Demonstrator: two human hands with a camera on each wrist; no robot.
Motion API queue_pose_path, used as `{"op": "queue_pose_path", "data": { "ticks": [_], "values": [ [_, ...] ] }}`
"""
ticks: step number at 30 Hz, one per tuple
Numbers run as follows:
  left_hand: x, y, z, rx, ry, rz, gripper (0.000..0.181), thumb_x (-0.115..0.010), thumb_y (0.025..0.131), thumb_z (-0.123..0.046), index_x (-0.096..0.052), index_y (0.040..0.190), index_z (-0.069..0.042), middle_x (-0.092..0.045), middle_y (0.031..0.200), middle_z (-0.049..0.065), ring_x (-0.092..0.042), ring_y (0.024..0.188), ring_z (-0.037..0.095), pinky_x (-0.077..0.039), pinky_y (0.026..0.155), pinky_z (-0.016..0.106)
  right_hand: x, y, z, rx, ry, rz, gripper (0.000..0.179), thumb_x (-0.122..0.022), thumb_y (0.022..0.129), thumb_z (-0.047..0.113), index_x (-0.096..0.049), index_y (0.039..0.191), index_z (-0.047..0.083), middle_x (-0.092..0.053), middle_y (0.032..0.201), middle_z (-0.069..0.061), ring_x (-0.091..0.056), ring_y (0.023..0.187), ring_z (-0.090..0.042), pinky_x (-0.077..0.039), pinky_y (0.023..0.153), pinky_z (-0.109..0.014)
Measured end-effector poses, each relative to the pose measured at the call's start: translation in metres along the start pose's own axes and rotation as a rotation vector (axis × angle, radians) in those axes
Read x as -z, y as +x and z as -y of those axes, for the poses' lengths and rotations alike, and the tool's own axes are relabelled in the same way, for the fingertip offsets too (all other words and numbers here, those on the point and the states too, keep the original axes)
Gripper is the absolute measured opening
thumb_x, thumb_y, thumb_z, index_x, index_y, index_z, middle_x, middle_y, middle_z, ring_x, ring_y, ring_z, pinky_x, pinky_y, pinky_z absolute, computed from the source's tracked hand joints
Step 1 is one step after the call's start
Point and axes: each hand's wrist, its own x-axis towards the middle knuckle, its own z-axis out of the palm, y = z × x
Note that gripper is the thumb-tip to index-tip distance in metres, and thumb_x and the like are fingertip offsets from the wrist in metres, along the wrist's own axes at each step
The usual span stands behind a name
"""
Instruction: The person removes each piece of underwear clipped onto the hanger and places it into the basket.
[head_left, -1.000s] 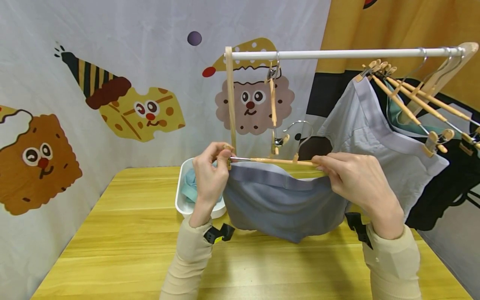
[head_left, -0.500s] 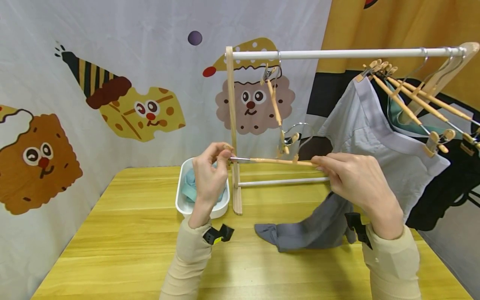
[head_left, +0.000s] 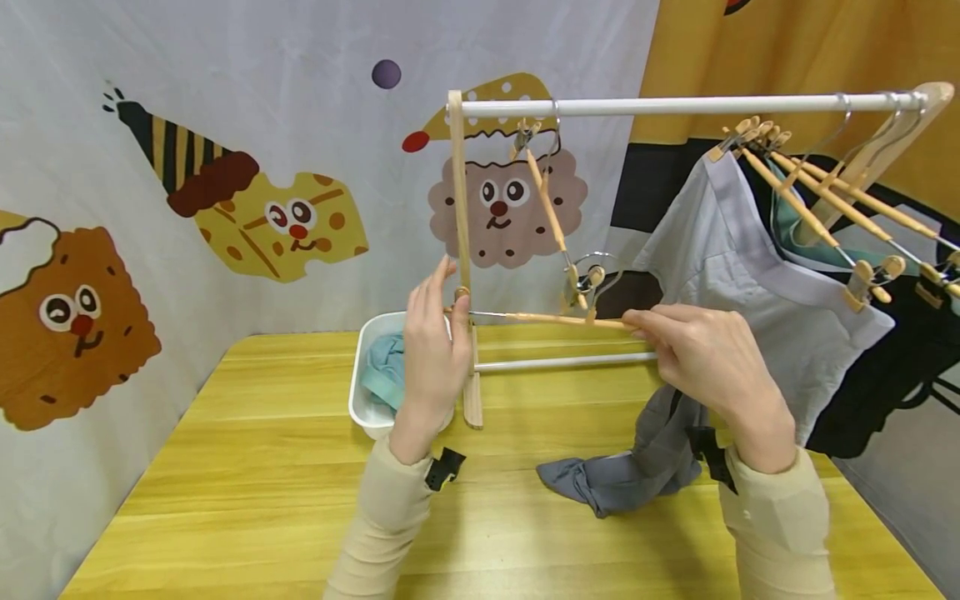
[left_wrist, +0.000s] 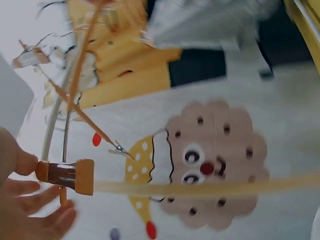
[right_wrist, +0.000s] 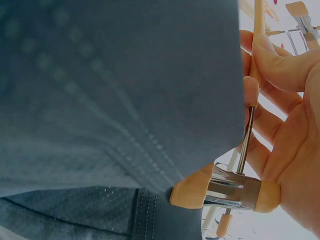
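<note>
In the head view my right hand (head_left: 712,367) pinches the wooden bar of a clip hanger (head_left: 551,318), held roughly level over the table. The hanger's right clip (right_wrist: 225,190) bites a corner of grey-blue shorts (head_left: 637,471), seen close up in the right wrist view. They droop from that clip, and their loose end lies low over the table. My left hand (head_left: 438,350) is at the other end of the hanger, fingers straight and pointing up. In the left wrist view its thumb is right at the left clip (left_wrist: 65,176), which carries no cloth.
A garment rack (head_left: 461,208) stands behind the hands; one bare clip hanger (head_left: 551,208) hangs at its left. Light grey shorts (head_left: 750,242) and darker clothes hang at its right. A white tub (head_left: 362,408) with teal cloth (head_left: 386,371) sits left on the wooden table (head_left: 247,467).
The shorts' left end came off the left clip and dropped toward the table. My left hand then loosened from pinching that clip, its fingers straightening. The bare hanger on the rack has swung.
</note>
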Motion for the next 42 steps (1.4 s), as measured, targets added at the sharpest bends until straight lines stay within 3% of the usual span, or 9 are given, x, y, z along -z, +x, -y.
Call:
{"op": "queue_pose_path", "data": {
  "ticks": [3,5,8,11,17,27,33,37,42],
  "values": [
    [-0.005,0.0,-0.004,-0.205,0.211,-0.117,0.029,-0.054,0.093,-0.001,-0.058,0.122,0.005,-0.063,0.118,0.019,-0.055,0.117,0.034,-0.045,0.102,0.039,-0.003,-0.001,0.0,-0.003,0.007,-0.015,0.032,-0.064,0.07,-0.011,-0.074,0.093,0.01,-0.068,0.069,-0.001,-0.046,0.046,-0.009,-0.03,0.04,-0.022],
    [-0.008,-0.001,-0.006,-0.326,0.328,-0.148,0.025,-0.055,0.088,0.005,-0.064,0.112,0.002,-0.066,0.114,0.017,-0.057,0.116,0.032,-0.045,0.104,0.038,-0.005,-0.002,0.0,0.0,0.008,-0.023,0.033,-0.064,0.07,-0.011,-0.074,0.093,0.01,-0.069,0.069,0.0,-0.045,0.045,-0.009,-0.027,0.039,-0.021],
    [-0.013,-0.004,-0.011,-0.452,0.429,-0.123,0.029,-0.055,0.081,0.011,-0.068,0.103,-0.002,-0.068,0.11,0.013,-0.06,0.112,0.029,-0.045,0.104,0.039,-0.008,-0.002,0.0,0.003,0.01,-0.029,0.035,-0.063,0.07,-0.01,-0.075,0.094,0.012,-0.068,0.069,0.002,-0.042,0.044,-0.006,-0.024,0.038,-0.019],
    [-0.019,-0.007,-0.014,-0.497,0.465,-0.056,0.023,-0.057,0.085,0.006,-0.07,0.101,-0.004,-0.07,0.106,0.01,-0.063,0.107,0.026,-0.046,0.103,0.038,-0.01,-0.003,0.0,0.006,0.013,-0.03,0.036,-0.062,0.07,-0.01,-0.075,0.094,0.013,-0.066,0.065,0.003,-0.036,0.044,-0.003,-0.021,0.039,-0.018],
    [-0.028,-0.012,-0.016,-0.498,0.503,0.02,0.015,-0.061,0.092,-0.016,-0.071,0.101,-0.009,-0.072,0.098,0.004,-0.065,0.097,0.021,-0.049,0.098,0.037,-0.011,-0.003,0.001,0.018,0.007,-0.054,0.03,-0.065,0.073,-0.007,-0.075,0.093,0.013,-0.064,0.063,0.004,-0.033,0.044,-0.002,-0.021,0.039,-0.018],
    [-0.031,-0.014,-0.016,-0.435,0.486,0.064,0.016,-0.059,0.091,-0.014,-0.07,0.103,-0.013,-0.07,0.095,0.002,-0.061,0.09,0.019,-0.048,0.087,0.034,-0.01,-0.001,0.004,0.011,0.015,-0.045,0.025,-0.07,0.074,-0.005,-0.075,0.093,0.011,-0.065,0.063,0.002,-0.032,0.044,-0.002,-0.023,0.039,-0.018],
    [-0.035,-0.016,-0.018,-0.369,0.433,0.047,0.013,-0.064,0.088,-0.007,-0.071,0.097,-0.014,-0.068,0.092,0.001,-0.059,0.088,0.019,-0.045,0.086,0.034,-0.01,-0.001,0.005,0.015,0.018,-0.027,0.023,-0.07,0.075,-0.004,-0.074,0.092,0.012,-0.063,0.062,0.002,-0.032,0.044,-0.002,-0.025,0.039,-0.019],
    [-0.037,-0.017,-0.02,-0.329,0.415,0.019,0.02,-0.065,0.083,0.002,-0.071,0.092,-0.014,-0.068,0.09,0.001,-0.058,0.087,0.02,-0.044,0.086,0.035,-0.009,-0.001,0.006,0.027,0.019,-0.029,0.02,-0.071,0.076,0.001,-0.073,0.093,0.011,-0.065,0.067,0.0,-0.046,0.049,-0.009,-0.034,0.041,-0.023],
    [-0.038,-0.017,-0.022,-0.309,0.4,-0.008,0.027,-0.064,0.075,0.008,-0.073,0.089,-0.013,-0.069,0.088,0.002,-0.058,0.085,0.019,-0.044,0.085,0.035,-0.003,-0.001,0.007,0.037,0.023,-0.045,0.022,-0.073,0.074,0.002,-0.072,0.096,0.006,-0.07,0.079,-0.007,-0.059,0.069,-0.021,-0.048,0.061,-0.037]
  ]
}}
